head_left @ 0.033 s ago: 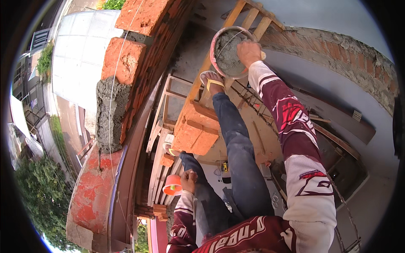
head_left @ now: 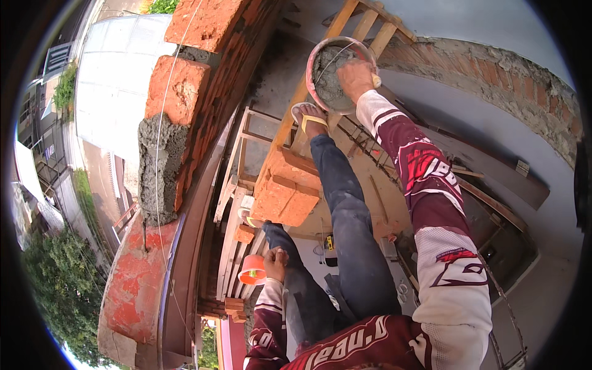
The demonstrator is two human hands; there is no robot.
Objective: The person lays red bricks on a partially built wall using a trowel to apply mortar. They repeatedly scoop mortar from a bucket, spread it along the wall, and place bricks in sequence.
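My right hand (head_left: 356,79) is closed over the bucket (head_left: 310,83) of wet grey mortar (head_left: 330,74). It grips a trowel whose pale handle end (head_left: 377,80) sticks out beside the fist; the blade is hidden. Low in the middle, my left hand (head_left: 276,265) is closed beside my leg, against an orange plastic cup (head_left: 250,269) that it appears to hold; its grip on the cup is hidden. To the left runs a brick wall, with a thick mortar bed (head_left: 161,166) beside a laid brick (head_left: 177,89). A thin string (head_left: 161,126) passes over them.
Loose bricks (head_left: 287,197) are stacked between my feet on wooden planks (head_left: 229,246). A red-stained concrete ledge (head_left: 139,277) continues the wall nearer to me. Beyond the wall is a drop towards trees (head_left: 61,283). Below on the right lies the room's floor (head_left: 370,209).
My right hand has shifted slightly left over the mortar, with the trowel handle still in it. The left hand and the cup have barely moved. The wall appears a little further left.
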